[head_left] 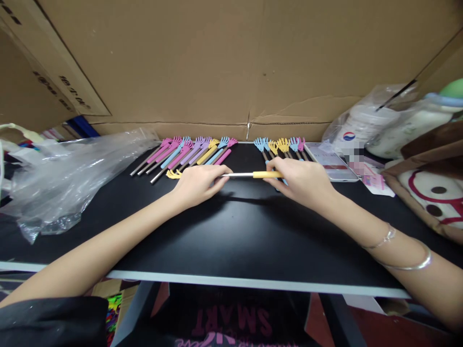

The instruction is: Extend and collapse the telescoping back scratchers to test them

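A yellow back scratcher (265,174) is held level above the black table, its metal rod bare between my two hands. My left hand (200,183) is closed round the end near its yellow claw, which pokes out on the left. My right hand (304,183) grips the yellow handle. Behind my left hand lies a row of back scratchers (188,152) in pink, blue, purple and yellow, several with bare rods. A second row of back scratchers (280,146), with blue, yellow and pink claws, lies behind my right hand and is partly hidden by it.
Crumpled clear plastic (68,173) covers the table's left side. A phone (331,161) lies right of the second row, near a bagged plastic cup (365,127) and a brown bag (427,183). Cardboard (202,62) stands along the back. The table's pale front edge (231,280) is near me.
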A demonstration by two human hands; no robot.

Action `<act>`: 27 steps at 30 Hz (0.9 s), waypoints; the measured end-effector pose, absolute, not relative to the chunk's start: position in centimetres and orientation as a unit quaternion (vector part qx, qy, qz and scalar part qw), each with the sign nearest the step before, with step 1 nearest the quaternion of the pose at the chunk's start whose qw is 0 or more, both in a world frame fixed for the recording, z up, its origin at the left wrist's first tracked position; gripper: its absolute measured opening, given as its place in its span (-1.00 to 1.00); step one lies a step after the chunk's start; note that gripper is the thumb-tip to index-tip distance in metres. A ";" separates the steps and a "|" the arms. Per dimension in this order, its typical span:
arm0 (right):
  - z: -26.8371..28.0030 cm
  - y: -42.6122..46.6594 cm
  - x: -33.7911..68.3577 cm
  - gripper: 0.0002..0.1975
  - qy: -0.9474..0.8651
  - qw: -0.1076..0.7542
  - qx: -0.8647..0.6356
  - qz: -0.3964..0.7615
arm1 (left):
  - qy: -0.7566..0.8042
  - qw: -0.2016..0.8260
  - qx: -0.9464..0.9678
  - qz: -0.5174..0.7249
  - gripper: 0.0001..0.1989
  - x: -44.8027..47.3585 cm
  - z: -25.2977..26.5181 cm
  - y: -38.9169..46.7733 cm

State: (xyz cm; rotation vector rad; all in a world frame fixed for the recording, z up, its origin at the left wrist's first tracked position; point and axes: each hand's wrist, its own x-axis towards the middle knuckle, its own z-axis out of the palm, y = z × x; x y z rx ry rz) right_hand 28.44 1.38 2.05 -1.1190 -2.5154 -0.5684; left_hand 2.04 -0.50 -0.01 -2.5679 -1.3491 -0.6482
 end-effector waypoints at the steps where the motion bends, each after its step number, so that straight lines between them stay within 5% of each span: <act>1: 2.1 1.5 28.6 -0.62 -0.882 0.172 -0.390 -0.201 | -0.449 0.095 -0.860 -0.224 -0.71 1.9 0.0 -0.4; 14: 1.9 2.1 29.0 -0.55 -0.882 0.208 -0.418 -0.068 | -0.397 0.215 -0.842 -0.295 -0.72 1.4 -0.2 -0.1; 27: 1.7 2.3 28.2 -0.64 -0.832 0.142 -0.389 0.369 | -0.350 0.329 -0.829 -0.286 -0.73 0.9 -0.3 0.1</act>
